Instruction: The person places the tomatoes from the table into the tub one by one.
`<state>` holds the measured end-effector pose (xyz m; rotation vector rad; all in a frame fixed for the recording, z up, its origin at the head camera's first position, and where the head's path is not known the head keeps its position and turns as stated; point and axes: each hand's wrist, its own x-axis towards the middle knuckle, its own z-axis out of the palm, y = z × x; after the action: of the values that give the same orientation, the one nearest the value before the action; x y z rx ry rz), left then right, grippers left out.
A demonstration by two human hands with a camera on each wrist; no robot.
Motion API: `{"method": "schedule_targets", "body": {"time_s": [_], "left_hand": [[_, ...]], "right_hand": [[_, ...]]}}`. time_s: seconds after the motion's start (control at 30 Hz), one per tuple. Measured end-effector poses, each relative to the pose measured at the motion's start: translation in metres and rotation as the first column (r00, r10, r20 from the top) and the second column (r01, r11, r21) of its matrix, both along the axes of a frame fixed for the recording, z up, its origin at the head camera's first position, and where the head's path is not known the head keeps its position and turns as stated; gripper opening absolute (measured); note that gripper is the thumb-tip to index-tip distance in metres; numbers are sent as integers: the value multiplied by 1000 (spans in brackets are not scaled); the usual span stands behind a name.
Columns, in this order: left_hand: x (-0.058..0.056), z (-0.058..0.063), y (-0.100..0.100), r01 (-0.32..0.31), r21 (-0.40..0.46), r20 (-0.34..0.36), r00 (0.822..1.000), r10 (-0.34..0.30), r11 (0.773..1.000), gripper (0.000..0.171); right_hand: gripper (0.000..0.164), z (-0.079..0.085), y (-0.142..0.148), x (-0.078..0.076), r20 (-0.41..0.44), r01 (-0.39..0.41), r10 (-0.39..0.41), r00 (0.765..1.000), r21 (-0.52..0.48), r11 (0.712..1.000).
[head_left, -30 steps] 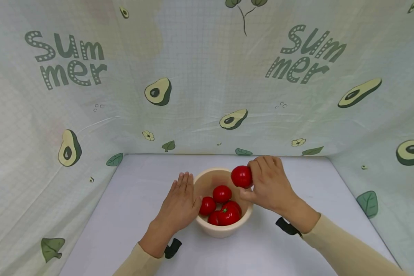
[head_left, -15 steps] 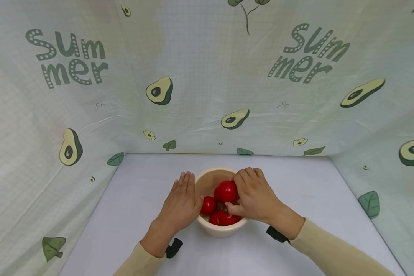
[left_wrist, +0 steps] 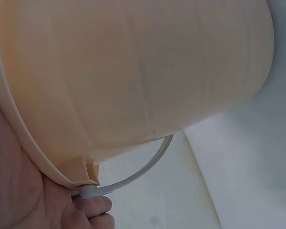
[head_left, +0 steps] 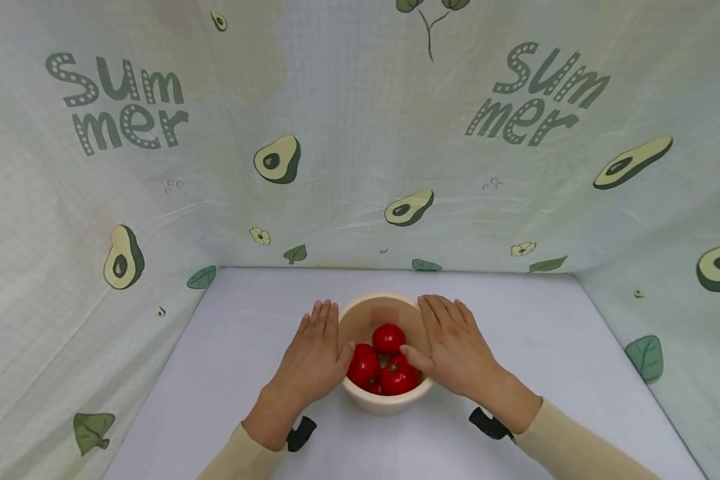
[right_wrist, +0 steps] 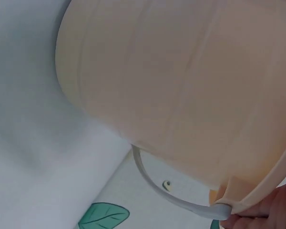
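Note:
A peach-coloured bucket stands upright on the table with several red tomatoes inside; one near tomato shows a green stem mark. My left hand lies along the bucket's left rim, fingers straight and together, thumb reaching over the edge. On the opposite side, my right hand rests at the right rim with fingers extended and thumb over the opening, holding no tomato. In the left wrist view the palm touches the rim beside the grey handle. Fingers also touch the rim near the handle in the right wrist view.
The white tabletop runs back to a pale curtain printed with avocados, leaves and lettering. This curtain also rises along both sides. Black straps show at both wrists, below beige sleeves.
My right hand has lowered a tomato into the bucket, let it go, and moved to the right rim with fingers straightened. Tomatoes inside have shifted. The left hand stays in place.

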<state>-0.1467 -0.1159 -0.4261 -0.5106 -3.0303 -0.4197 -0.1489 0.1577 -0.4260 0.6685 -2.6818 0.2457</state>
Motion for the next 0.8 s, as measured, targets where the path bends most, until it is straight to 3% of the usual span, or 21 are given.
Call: {"method": "schedule_targets", "body": {"time_s": [0.13, 0.3, 0.53, 0.8], "left_hand": [[1, 0, -3, 4, -22, 3, 1000, -4, 1000, 76], [0, 1, -7, -5, -68, -17, 1000, 4, 998, 77], [-2, 0, -12, -19, -64, -28, 999, 17, 998, 73], [-1, -3, -27, -70, -15, 16, 997, 70, 997, 73]], "right_hand": [[86, -3, 2, 4, 125, 53, -53, 991, -3, 999], [88, -6, -1, 3, 224, 60, -49, 973, -42, 997], [87, -12, 3, 3, 248, 77, -55, 967, -78, 994], [86, -15, 19, 9, 235, 164, -138, 962, -92, 982]]}}
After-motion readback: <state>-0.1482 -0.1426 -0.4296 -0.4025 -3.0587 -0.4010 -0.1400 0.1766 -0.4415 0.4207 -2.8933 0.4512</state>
